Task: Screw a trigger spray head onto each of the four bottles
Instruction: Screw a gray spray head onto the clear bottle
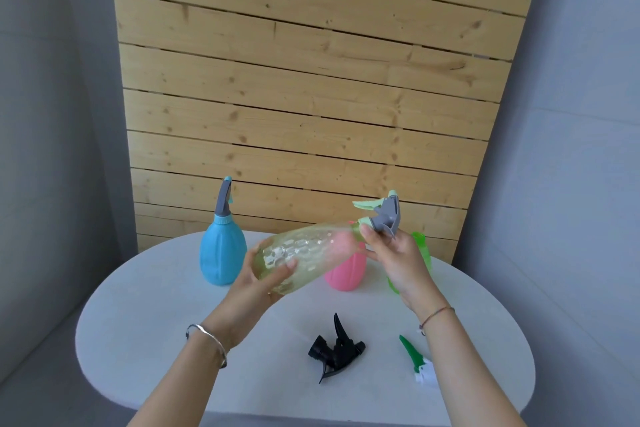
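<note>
I hold a clear yellowish dimpled bottle tilted above the table, its neck pointing up and to the right. My left hand grips its base. My right hand pinches the collar of the grey and pale green spray head sitting on the bottle's neck. A blue bottle with a grey spray head stands at the back left. A pink bottle stands behind the held one, its top hidden. A green bottle is mostly hidden by my right hand.
On the white oval table lie a black spray head in the front middle and a green and white spray head beside my right forearm. A wooden slat panel rises behind the table.
</note>
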Motion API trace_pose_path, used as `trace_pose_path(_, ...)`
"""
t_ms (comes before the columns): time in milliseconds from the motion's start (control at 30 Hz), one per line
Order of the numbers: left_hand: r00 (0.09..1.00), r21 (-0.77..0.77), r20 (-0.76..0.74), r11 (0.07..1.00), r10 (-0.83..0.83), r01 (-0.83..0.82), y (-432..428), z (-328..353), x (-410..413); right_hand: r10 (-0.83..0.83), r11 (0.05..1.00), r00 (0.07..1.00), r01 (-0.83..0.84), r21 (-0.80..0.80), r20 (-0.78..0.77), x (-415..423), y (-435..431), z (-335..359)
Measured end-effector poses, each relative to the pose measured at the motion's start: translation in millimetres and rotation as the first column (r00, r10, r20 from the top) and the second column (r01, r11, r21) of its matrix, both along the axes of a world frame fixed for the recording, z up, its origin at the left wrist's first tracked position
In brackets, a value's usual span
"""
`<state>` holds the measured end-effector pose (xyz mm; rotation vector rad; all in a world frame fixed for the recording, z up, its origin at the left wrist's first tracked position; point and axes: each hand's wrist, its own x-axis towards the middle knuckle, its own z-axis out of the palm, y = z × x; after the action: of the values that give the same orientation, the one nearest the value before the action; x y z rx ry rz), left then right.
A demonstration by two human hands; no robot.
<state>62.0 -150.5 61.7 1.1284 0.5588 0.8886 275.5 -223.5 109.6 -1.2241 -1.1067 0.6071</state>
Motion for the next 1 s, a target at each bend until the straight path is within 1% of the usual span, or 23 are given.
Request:
trace_pose_path(67, 0.997, -0.133, 0.077, 0.991, -0.005, 0.015, -0.2, 1.8, 3.6, 0.011, 1.0, 1.0, -0.011, 0.001, 0.012, -2.5, 1.3, -0.3)
trace_pose_path(133, 0.996, -0.213, 0.053, 0.976, 0.068, -0.056, 0.5, 1.9, 7.3, 0.012, 1.0, 1.0, -0.012, -0.001, 0.017, -5.3, 3.1, -3.1)
trace_pose_path(200, 0.996, -0.166, 0.002, 0.982, 0.09, -0.088, 1.8, 0.4, 7.5, -0.006, 1.0, 1.0, 0.006, -0.011, 0.005, -6.0, 3.8, -5.7)
trace_pose_path(267, 0.998, -0.046, -0.05, 0.998, 0.041, -0.043, 3.3, -0.1, 2.3, -0.029, 0.999, 1.0, 0.029, -0.017, -0.008, -4.1, 2.7, -6.0)
trace_pose_path(300, 0.998, -0.019, -0.058, 1.0, 0.004, -0.005, 4.7, 0.2, -1.2, -0.037, 0.999, 0.999, 0.037, -0.021, -0.018, -2.3, 1.8, -6.0)
trace_pose_path(400, 0.993, -0.029, -0.023, 0.993, -0.119, 0.118, 10.2, -0.2, -9.0, -0.049, 0.998, 0.999, 0.048, -0.037, -0.023, 1.6, 0.3, -5.1)
trace_pose_path(433, 0.991, -0.029, -0.016, 0.991, -0.135, 0.134, 10.2, -0.8, -9.5, -0.04, 0.999, 0.999, 0.039, -0.033, -0.025, 0.9, 0.1, -4.8)
trace_pose_path(567, 0.994, -0.066, -0.004, 0.992, -0.105, 0.105, 7.5, -3.2, -4.3, -0.055, 0.998, 0.998, 0.055, -0.007, -0.017, -5.7, 1.6, -4.6)
trace_pose_path(667, 0.996, -0.107, -0.018, 0.99, -0.09, 0.088, 6.5, -4.1, -1.3, -0.13, 0.991, 0.989, 0.129, -0.018, -0.063, -10.9, 1.7, -3.7)
trace_pose_path(700, 0.996, -0.12, -0.018, 0.989, -0.091, 0.088, 6.3, -4.1, -0.3, -0.144, 0.989, 0.988, 0.143, -0.033, -0.049, -12.1, 2.6, -3.8)
trace_pose_path(767, 0.995, -0.139, -0.007, 0.985, -0.1, 0.098, 4.1, -4.6, 1.2, -0.099, 0.994, 0.995, 0.097, -0.046, -0.033, -17.2, 4.5, -2.8)
trace_pose_path(800, 0.995, -0.151, 0.009, 0.983, -0.104, 0.104, 2.9, -4.1, 1.7, -0.041, 0.999, 0.995, 0.04, -0.015, -0.087, -20.7, 6.1, -2.7)
trace_pose_path(833, 0.994, -0.165, 0.029, 0.98, -0.105, 0.108, 2.1, -3.8, 1.9, 0.017, 0.999, 0.985, -0.01, 0.037, -0.173, -24.6, 8.0, -1.9)
trace_pose_path(900, 0.993, -0.185, 0.061, 0.976, -0.105, 0.115, 1.4, -3.6, 2.6, 0.117, 0.987, 0.94, -0.074, 0.144, -0.321, -30.0, 10.2, 1.6)
trace_pose_path(1000, 0.985, -0.222, 0.113, 0.963, -0.129, 0.152, 0.1, -3.4, 4.0, 0.234, 0.962, 0.888, -0.153, 0.226, -0.396, -32.4, 11.5, 5.1)
